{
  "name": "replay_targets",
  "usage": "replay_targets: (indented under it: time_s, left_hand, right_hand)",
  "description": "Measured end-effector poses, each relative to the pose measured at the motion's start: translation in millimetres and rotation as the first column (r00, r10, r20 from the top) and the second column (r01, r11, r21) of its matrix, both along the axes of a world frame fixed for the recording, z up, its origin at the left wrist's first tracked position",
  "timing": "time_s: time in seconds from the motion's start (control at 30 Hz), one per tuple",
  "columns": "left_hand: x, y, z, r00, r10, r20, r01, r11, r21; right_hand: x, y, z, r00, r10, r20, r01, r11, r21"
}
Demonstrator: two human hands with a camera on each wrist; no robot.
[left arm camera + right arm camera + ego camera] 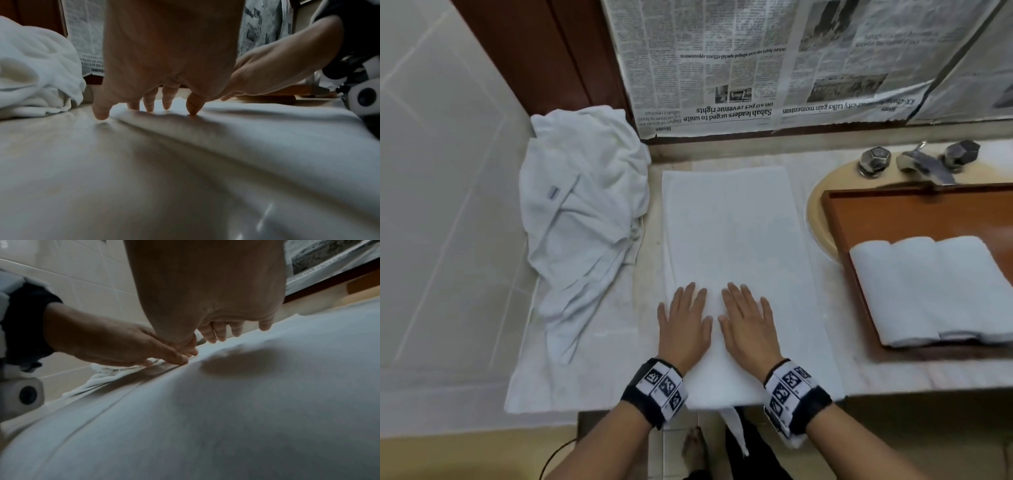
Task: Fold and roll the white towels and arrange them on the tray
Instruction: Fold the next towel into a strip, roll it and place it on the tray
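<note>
Bare forearms; black wristbands (654,390) with white panels of black square markers; wrist camera (368,97) white, dark lens.

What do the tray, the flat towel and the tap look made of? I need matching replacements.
Tray: looks like wood with a glossy reddish-brown finish; laminate is possible.
Flat towel: soft white matte cloth, probably cotton terry, fuzzy under the left hand and right hand.
Tap: grey metal, dull and worn, with faceted handles.
</note>
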State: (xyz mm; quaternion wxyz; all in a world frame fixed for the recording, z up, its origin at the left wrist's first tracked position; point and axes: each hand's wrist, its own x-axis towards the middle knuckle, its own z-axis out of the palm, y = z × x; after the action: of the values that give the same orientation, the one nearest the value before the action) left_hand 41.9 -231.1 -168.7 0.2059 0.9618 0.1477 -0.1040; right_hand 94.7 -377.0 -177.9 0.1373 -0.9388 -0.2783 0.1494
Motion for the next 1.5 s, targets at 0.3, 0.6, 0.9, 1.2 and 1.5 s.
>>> replay_targets:
  time_s: [0.3, 0.6, 0.9, 1.2, 1.5]
  left_hand:
    - [-33.3, 37.5, 11.4, 0.997, 0.007, 0.083, -0.016, 0.994, 0.107]
    - [-62.3, 38.9, -1.0, 0.993, -0.035, 0.112, 0.030, 0.998, 0.048]
    - [-60.6, 35.9, 0.5, 0.994, -0.062, 0.086, 0.057, 0.997, 0.060]
    - [-85.1, 44.4, 12.4, 0.996, 0.083, 0.032, -0.084, 0.996, 0.025]
    - [-117.0, 28.3, 5.8, 0.987, 0.163, -0.003, -0.162, 0.983, 0.083]
  right_hand:
    - [-3.0, -5.8, -8.1, 1.000, 0.030, -0.004, -0.030, 0.994, -0.103]
    - [-19.7, 8.5, -4.8, 0.998, -0.007, 0.070, 0.009, 1.000, -0.027]
    - [-72.5, 17.4, -25.8, 0.995, 0.074, 0.060, -0.079, 0.994, 0.071]
    - [-70.9, 17.4, -23.8, 0.995, 0.097, 0.022, -0.098, 0.995, 0.020]
    - [-74.6, 22.9, -21.1, 0.995, 0.096, -0.006, -0.096, 0.993, -0.067]
